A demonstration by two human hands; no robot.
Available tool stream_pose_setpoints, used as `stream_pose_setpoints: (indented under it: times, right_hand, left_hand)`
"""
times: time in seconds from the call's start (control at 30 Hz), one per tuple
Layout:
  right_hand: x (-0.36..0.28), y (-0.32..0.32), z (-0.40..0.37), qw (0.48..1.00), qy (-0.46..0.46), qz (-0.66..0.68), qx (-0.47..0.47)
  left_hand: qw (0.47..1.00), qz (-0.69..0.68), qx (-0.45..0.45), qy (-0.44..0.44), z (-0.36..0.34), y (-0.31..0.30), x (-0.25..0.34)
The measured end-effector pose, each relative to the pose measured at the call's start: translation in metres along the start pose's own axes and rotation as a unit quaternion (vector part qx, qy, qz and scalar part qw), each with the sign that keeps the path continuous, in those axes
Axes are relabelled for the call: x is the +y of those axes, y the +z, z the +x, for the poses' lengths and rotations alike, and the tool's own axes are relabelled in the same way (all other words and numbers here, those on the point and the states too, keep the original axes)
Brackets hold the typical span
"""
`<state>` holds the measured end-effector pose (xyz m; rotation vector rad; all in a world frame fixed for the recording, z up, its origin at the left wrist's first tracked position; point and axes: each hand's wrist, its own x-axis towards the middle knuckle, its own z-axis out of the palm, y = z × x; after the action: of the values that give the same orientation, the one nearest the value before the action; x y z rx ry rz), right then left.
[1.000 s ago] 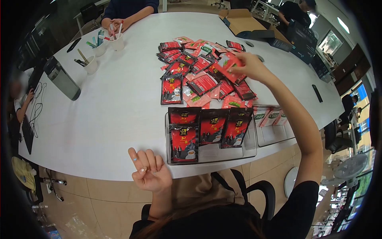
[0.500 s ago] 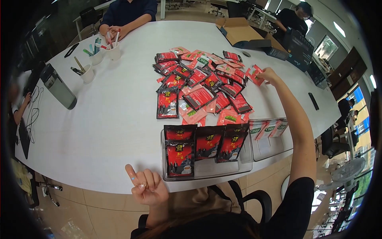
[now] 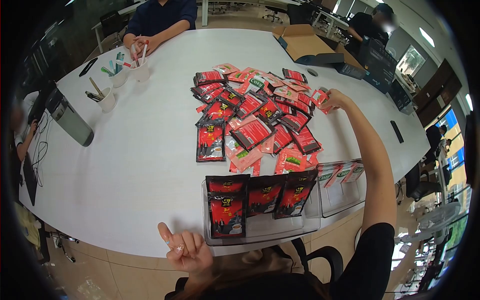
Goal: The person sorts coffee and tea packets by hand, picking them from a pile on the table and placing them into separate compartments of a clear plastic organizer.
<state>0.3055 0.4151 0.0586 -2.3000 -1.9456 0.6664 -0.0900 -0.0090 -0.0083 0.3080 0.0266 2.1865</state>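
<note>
My right hand (image 3: 336, 100) reaches out to the right side of the heap and pinches a pink-red sachet (image 3: 320, 98). Black-and-red G7 coffee sachets (image 3: 252, 133) and pink Cozy sachets (image 3: 290, 160) lie mixed in that heap. Near the table's front edge, my left hand (image 3: 187, 249) holds nothing; its index finger sticks out and the others curl loosely. Beside it is a clear plastic tray (image 3: 265, 239) with several G7 sachets (image 3: 227, 215) standing in it. An adjoining clear tray (image 3: 345, 207) holds upright Cozy sachets (image 3: 343, 173), partly behind my right forearm.
A grey bottle (image 3: 71, 117) and cups of pens (image 3: 107, 102) stand on the left. Across the white table (image 3: 140, 165), a person's hands (image 3: 142, 45) rest on it. An open cardboard box (image 3: 305, 45) lies at the back right, with a black bar-shaped object (image 3: 396, 131) nearer.
The view has tilted slightly, so the trays and heap appear lower. My right hand still holds the sachet, now a little closer to the heap. The left hand keeps its pose.
</note>
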Motion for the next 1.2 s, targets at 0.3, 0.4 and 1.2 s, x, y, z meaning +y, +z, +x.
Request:
stream_pose_setpoints:
  times: [0.3, 0.4, 1.2]
  right_hand:
    - [0.012, 0.003, 0.013, 0.999, -0.045, 0.024, 0.017]
    - [0.015, 0.003, 0.019, 0.996, -0.091, 0.001, 0.011]
    - [0.015, -0.015, 0.004, 0.987, 0.013, 0.157, -0.018]
  left_hand:
    - [0.999, -0.033, -0.016, -0.004, 0.003, 0.004, 0.0]
    - [0.999, -0.01, -0.045, -0.017, 0.003, 0.001, 0.002]
    - [0.999, -0.007, -0.043, -0.014, 0.001, -0.005, 0.004]
